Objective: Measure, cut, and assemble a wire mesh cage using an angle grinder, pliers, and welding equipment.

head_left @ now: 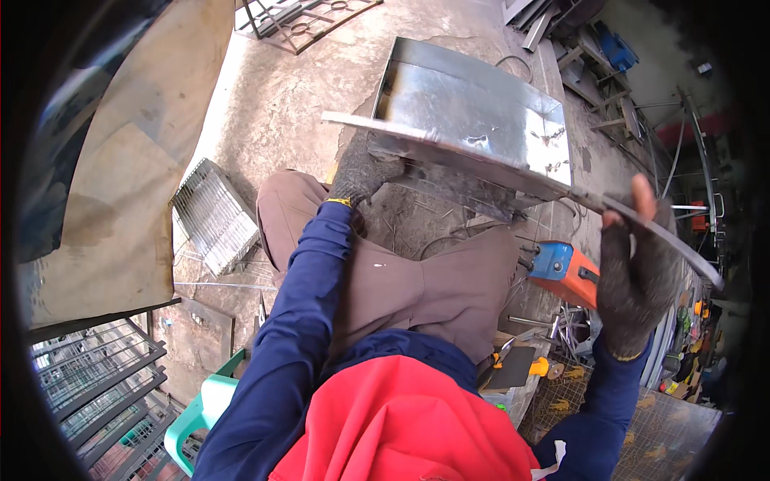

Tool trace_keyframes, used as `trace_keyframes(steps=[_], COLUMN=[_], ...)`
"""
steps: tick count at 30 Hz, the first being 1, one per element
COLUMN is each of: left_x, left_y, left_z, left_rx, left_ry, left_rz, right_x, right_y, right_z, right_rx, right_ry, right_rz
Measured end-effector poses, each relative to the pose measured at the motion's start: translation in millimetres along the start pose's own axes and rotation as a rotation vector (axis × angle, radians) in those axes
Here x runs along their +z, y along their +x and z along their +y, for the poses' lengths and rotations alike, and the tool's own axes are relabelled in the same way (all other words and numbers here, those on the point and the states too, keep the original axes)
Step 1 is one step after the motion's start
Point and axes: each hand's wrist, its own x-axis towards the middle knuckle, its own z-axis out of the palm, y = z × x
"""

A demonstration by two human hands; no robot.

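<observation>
A shiny sheet-metal box (469, 104), with one side open to view and scorched weld marks, stands in front of my knees. Across its near edge lies a long flat metal bar (449, 152), running from upper left to lower right. My left hand (365, 170), in a dark knit glove with a yellow cuff, is closed at the box's near left edge, just under the bar; its fingertips are partly hidden. Near the bar's right end my right hand (638, 276), in a dark glove with bare fingertips, grips the bar, slightly blurred.
An orange and blue machine (565, 272) with cables sits right of my knees. A ribbed metal grate (215, 216) lies on the left, near a green plastic stool (210, 409). Pliers (504, 353) rest by my right hip. Metal scraps (545, 24) are piled at the far right.
</observation>
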Motion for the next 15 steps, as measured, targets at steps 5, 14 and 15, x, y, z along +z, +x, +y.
trace_keyframes(steps=[5, 14, 15], left_x=[-3, 11, 6], left_y=[-17, -3, -5], left_z=[20, 12, 6], left_rx=[0.047, 0.117, 0.108], left_ry=[0.010, 0.009, -0.063], left_rz=[0.133, 0.105, 0.113], right_x=[17, 59, 65], right_y=[117, 220, 225], right_z=[49, 107, 107], right_rx=[0.073, 0.339, 0.300], right_ry=[0.144, 0.024, -0.025], right_rz=[0.377, 0.046, 0.076])
